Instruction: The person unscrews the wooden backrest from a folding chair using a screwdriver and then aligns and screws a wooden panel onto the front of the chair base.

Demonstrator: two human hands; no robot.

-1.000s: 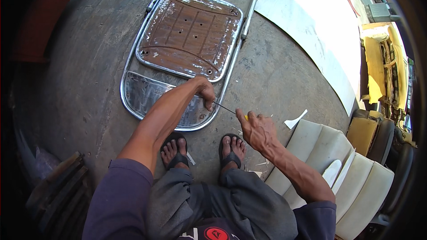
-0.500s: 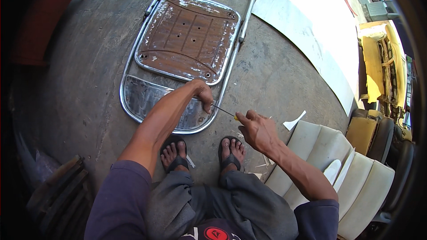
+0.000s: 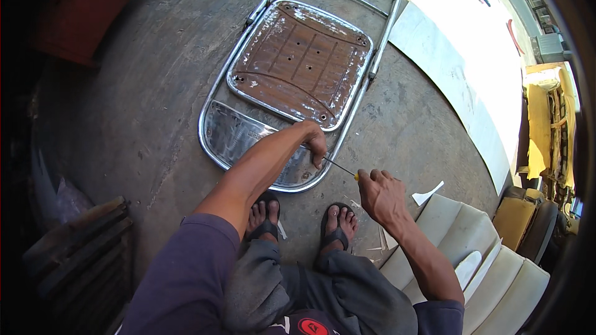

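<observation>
A folding chair [image 3: 273, 124] with a chrome tube frame lies folded on the floor in front of me, its brown, scuffed seat panel [image 3: 304, 62] facing up. My left hand [image 3: 315, 142] is bent down over the frame's near right side, fingers curled. What those fingers grip is hidden from this angle. My right hand [image 3: 382, 195] is closed around the yellow handle of a screwdriver [image 3: 340, 166]. Its thin shaft slants up and left, with the tip reaching the frame beside my left fingers.
Pale padded cushions [image 3: 444, 242] lie at my right. Beyond them stand worn yellow seat parts [image 3: 549, 130]. A white sheet [image 3: 453, 80] covers the floor at far right, scraps [image 3: 428, 193] lie near my feet. Dark wooden slats [image 3: 81, 254] are at lower left, a red object [image 3: 87, 9] upper left.
The whole view has shifted, so the chair appears farther right. My right hand has turned on the screwdriver handle, with more of its back showing. The left hand stays at the frame.
</observation>
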